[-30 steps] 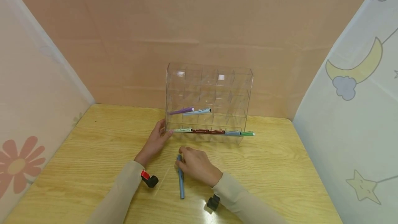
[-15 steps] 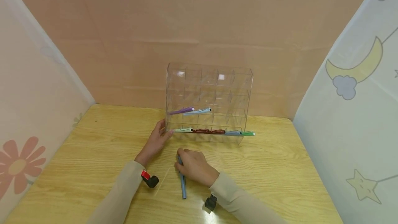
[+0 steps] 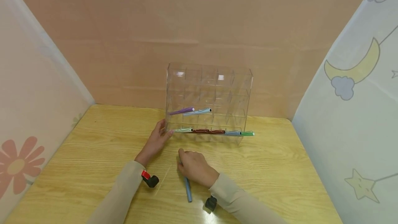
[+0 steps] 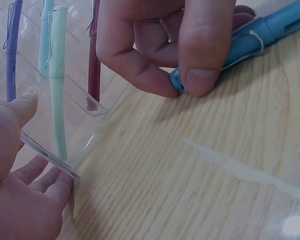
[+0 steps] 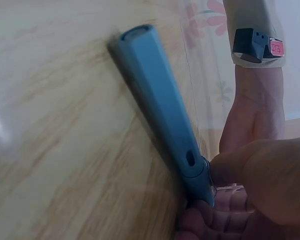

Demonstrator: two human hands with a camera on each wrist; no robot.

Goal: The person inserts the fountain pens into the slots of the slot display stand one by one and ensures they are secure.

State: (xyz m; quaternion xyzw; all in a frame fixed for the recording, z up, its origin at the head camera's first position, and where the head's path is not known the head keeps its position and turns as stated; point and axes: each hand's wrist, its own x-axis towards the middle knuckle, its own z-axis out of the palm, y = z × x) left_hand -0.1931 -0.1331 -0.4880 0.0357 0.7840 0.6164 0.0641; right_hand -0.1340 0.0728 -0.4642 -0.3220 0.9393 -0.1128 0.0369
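Note:
A clear acrylic pen rack (image 3: 167, 96) stands at the back of the table. My left hand (image 3: 154, 144) holds its lower left corner, the thumb in front and the other fingers under the edge in the left wrist view. Before the rack, my right hand (image 3: 197, 167) pinches a blue pen (image 3: 188, 189) near its clip end, between thumb and fingers. The right wrist view shows the pen's barrel (image 5: 162, 95) slanting close over the table, its far end free. In the head view the hand hides the pen's upper part.
The rack's bottom row bears a pale green pen (image 3: 183, 130), two dark red pens, a blue-grey pen (image 3: 232, 133) and a green pen (image 3: 248, 133). A purple pen (image 3: 181, 111) and a light blue pen (image 3: 198, 112) lie one row higher. Printed cloth walls surround the wooden table (image 3: 267, 172).
The blue pen's near end has swung right and slightly toward me, and my right hand now covers more of its upper part. My left hand and the rack stay put.

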